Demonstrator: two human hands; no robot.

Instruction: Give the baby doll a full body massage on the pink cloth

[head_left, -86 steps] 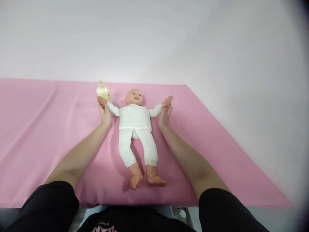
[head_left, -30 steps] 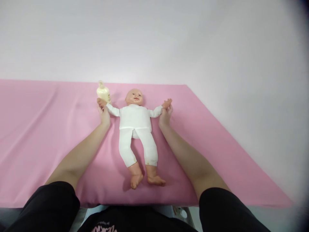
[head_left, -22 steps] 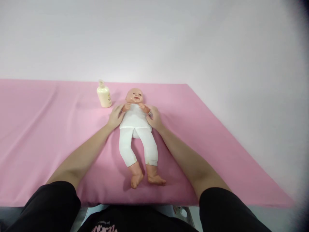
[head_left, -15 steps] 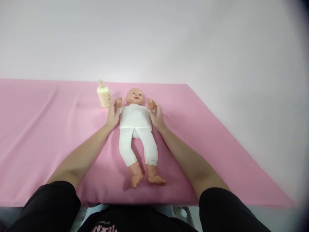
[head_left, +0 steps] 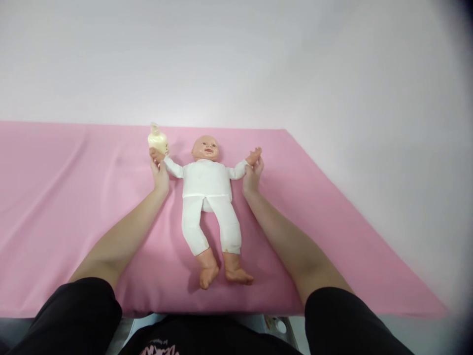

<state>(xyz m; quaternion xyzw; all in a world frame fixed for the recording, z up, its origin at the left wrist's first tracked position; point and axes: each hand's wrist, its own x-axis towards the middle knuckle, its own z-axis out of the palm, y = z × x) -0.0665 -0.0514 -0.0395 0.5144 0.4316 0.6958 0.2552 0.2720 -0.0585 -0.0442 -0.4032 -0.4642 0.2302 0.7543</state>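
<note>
A baby doll [head_left: 207, 180] with a white cloth body lies on its back, its head away from me and its bare feet toward me. My left hand [head_left: 161, 176] is closed around the doll's forearm on the left, near the plastic hand. On the other side, my right hand [head_left: 253, 176] grips the doll's other arm at the wrist, thumb on top. Both doll arms are stretched out sideways from the shoulders. Just behind the doll's left-side hand stands a pale yellow pump bottle [head_left: 158, 139], its lower part hidden by that hand.
Pink cloth [head_left: 74, 207] covers the table, with soft folds on the left and a slanting edge on the right. A plain white wall or surface [head_left: 236, 59] lies beyond it. Below the near edge, part of a light-coloured object [head_left: 142, 323] shows.
Both hands have moved outward, drawing the doll's arms from close beside its body to spread wide. The doll's hand on the left now overlaps the bottle. Torso and legs stay in place.
</note>
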